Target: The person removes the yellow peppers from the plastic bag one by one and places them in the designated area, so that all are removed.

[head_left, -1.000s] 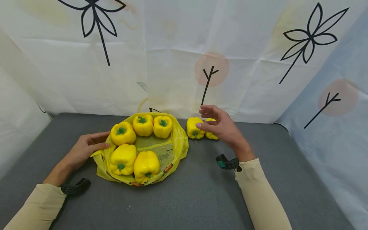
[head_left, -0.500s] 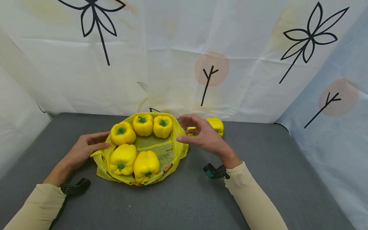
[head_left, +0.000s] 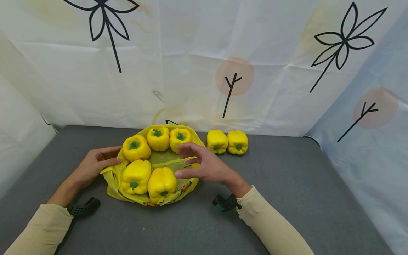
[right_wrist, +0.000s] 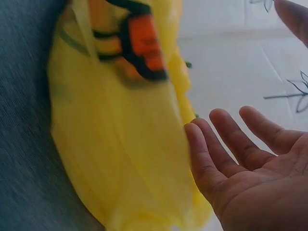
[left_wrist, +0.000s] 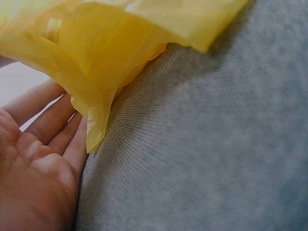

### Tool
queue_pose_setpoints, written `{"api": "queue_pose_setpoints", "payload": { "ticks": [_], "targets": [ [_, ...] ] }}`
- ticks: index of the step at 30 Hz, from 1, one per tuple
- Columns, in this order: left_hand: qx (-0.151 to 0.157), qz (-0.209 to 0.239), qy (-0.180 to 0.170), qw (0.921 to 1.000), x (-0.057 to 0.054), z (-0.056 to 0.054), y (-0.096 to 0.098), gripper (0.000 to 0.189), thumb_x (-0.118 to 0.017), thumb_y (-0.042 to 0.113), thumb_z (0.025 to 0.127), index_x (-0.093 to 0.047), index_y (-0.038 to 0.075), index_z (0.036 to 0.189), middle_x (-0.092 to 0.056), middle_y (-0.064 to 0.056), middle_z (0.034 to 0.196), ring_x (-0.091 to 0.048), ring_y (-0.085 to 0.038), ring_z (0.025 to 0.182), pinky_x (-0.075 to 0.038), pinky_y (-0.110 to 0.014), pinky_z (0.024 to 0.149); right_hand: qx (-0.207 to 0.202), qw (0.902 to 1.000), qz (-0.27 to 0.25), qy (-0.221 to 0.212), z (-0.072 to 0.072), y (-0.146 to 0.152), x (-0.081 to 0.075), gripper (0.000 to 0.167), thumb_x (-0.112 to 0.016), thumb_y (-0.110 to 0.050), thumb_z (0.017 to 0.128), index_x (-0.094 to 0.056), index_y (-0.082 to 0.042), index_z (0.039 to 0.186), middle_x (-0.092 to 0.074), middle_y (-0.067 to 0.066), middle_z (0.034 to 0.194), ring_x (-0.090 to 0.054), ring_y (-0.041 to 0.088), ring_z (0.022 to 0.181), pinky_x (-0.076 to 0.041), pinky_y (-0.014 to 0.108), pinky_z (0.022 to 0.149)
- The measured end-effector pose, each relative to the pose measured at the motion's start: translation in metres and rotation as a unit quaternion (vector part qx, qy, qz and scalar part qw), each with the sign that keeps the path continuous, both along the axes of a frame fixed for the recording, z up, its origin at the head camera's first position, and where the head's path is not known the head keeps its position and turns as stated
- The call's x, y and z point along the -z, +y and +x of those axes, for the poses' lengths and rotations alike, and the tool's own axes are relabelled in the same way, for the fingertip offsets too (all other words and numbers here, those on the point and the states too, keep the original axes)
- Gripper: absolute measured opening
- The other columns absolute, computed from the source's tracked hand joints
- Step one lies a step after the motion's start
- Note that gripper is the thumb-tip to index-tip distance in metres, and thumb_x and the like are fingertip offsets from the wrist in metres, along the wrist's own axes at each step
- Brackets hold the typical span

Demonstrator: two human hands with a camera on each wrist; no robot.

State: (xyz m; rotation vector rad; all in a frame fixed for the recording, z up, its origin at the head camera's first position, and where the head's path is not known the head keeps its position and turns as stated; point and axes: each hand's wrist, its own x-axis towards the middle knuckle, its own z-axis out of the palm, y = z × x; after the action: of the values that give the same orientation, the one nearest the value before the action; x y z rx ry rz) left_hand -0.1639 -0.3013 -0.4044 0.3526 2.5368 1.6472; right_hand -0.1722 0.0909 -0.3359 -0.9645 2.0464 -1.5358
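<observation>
A yellow plastic bag lies spread wide at its mouth, with several yellow bell peppers inside along its left, back and front. My left hand rests at the bag's left side. In the left wrist view its nearly straight fingers lie along the outside of the thin plastic. My right hand is over the right part of the bag, holding nothing, its fingers loosely bent and thumb apart; it covers part of the rim. In the right wrist view, its fingertips come right to the bag's edge.
Two more yellow bell peppers, one nearer the bag and one to its right, stand side by side at the back of the grey table. A white cloth backdrop with leaf drawings rises right behind the table.
My right hand has moved left and toward me, from in front of the two loose peppers to over the bag, so both peppers now show fully. My left hand and the bag stay put.
</observation>
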Motion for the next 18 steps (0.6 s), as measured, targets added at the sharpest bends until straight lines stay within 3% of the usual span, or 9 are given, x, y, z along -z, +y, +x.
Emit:
{"api": "queue_pose_setpoints", "payload": {
  "ticks": [7, 13, 18],
  "targets": [
    [-0.003, -0.005, -0.002, 1.0000, 0.000, 0.000, 0.000, 0.058, -0.062, 0.016, 0.103, -0.039, -0.006, 0.152, -0.053, 0.009, 0.136, -0.050, 0.012, 0.114, -0.048, -0.012, 0.087, -0.031, 0.9993, 0.003, -0.022, 0.006, -0.011, 0.012, 0.074, -0.078, -0.031, 0.091, -0.042, -0.007, 0.151, -0.048, 0.009, 0.148, -0.044, 0.037, 0.136, -0.040, 0.048, 0.111],
    [-0.004, -0.007, -0.002, 1.0000, 0.000, 0.000, 0.000, 0.058, -0.062, 0.016, 0.103, -0.039, -0.006, 0.152, -0.053, 0.009, 0.137, -0.050, 0.013, 0.114, -0.048, -0.012, 0.087, -0.035, 0.9986, 0.030, -0.023, 0.009, -0.018, 0.021, 0.077, -0.077, -0.032, 0.090, -0.039, -0.008, 0.153, -0.043, 0.015, 0.152, -0.044, 0.029, 0.137, -0.040, 0.045, 0.112],
    [-0.002, -0.008, -0.002, 1.0000, 0.001, -0.001, 0.000, 0.058, -0.061, 0.016, 0.103, -0.039, -0.006, 0.152, -0.052, 0.004, 0.140, -0.050, 0.013, 0.114, -0.048, -0.012, 0.088, -0.029, 0.9977, 0.054, -0.029, 0.010, -0.024, 0.028, 0.084, -0.079, -0.034, 0.088, -0.036, -0.007, 0.156, -0.042, 0.012, 0.153, -0.046, 0.019, 0.134, -0.041, 0.039, 0.110]
  ]
}}
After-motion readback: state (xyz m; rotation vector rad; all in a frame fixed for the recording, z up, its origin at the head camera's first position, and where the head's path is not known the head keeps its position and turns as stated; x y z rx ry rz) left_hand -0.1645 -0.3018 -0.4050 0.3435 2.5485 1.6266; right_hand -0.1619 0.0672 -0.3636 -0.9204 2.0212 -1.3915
